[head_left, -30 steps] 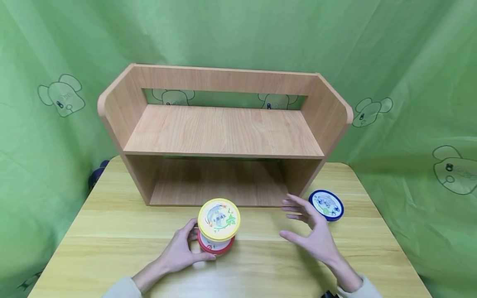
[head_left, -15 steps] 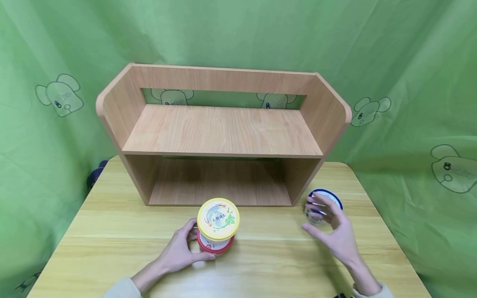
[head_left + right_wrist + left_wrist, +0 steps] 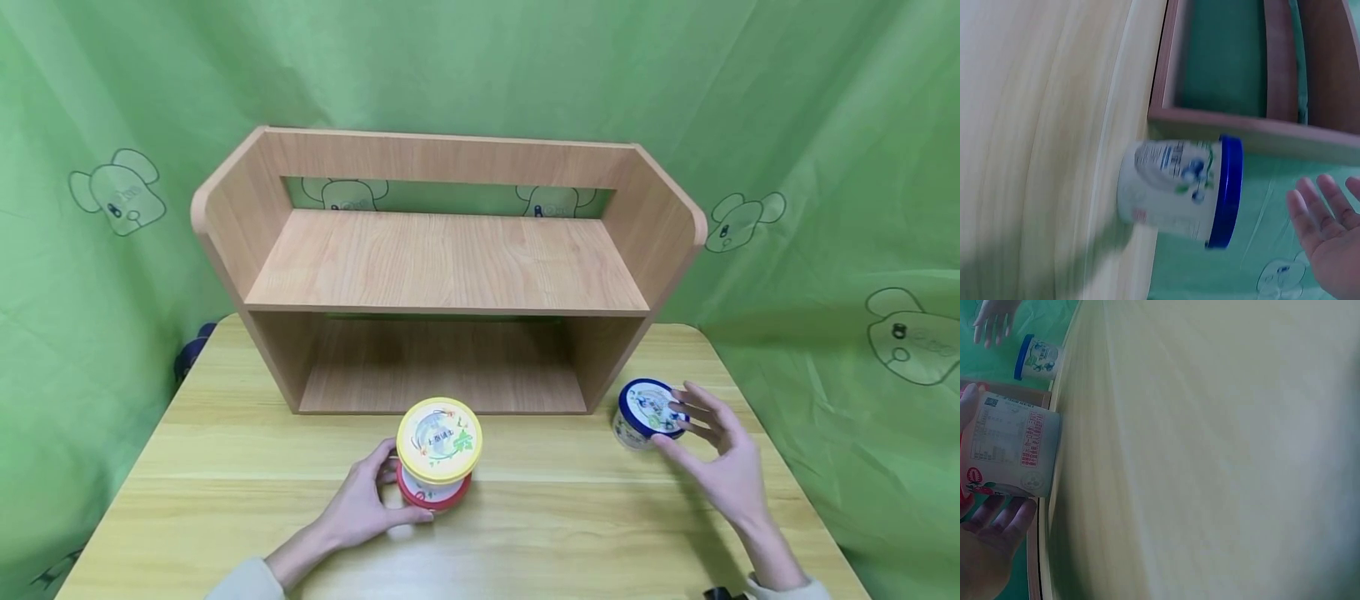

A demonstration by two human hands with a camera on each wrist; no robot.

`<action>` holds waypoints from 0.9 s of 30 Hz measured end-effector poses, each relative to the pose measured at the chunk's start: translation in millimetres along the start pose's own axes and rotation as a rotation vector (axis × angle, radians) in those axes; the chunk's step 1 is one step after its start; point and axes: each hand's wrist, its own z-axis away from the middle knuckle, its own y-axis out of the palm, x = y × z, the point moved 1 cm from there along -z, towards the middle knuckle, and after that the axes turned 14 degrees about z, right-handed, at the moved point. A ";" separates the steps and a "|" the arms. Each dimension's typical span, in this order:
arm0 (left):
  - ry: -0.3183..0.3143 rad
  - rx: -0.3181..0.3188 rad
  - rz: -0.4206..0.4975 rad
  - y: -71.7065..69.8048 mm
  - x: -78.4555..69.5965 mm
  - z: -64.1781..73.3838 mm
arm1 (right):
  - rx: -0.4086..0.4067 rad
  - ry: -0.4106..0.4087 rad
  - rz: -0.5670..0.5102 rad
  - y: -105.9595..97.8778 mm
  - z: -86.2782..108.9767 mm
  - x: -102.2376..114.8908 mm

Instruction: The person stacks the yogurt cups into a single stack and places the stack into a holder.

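Two tubs are stacked on the table, a yellow-lidded tub (image 3: 439, 442) on top of a red-lidded tub (image 3: 1013, 447). My left hand (image 3: 363, 504) holds the lower one, thumb on its near side and fingers at the far side. A white tub with a blue lid (image 3: 1175, 190) stands upright to the right. Fingers spread and slightly bent, my right hand (image 3: 723, 462) hovers beside and above that tub. The right wrist view shows a gap between its fingertips and the blue lid.
A two-tier wooden shelf (image 3: 450, 262) stands at the back of the light wooden table (image 3: 540, 517). Its right side panel is close to the blue-lidded tub. Green curtain (image 3: 480, 67) with mouse drawings surrounds the table at the back and sides.
My right hand has moved to the right, passing over the blue-lidded tub to its right side. My left hand and the two stacked tubs have stayed put.
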 end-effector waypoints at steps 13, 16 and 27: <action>0.011 0.003 -0.005 -0.6 0.1 -1.3 | -0.013 0.034 0.105 -20.1 -6.3 -33.3; 0.003 0.003 -0.007 -0.7 1.2 -1.4 | 0.011 0.045 0.127 -21.3 -7.4 -42.6; -0.001 0.003 -0.017 -0.7 2.2 -0.6 | 0.127 0.120 0.153 -17.9 -7.4 -73.5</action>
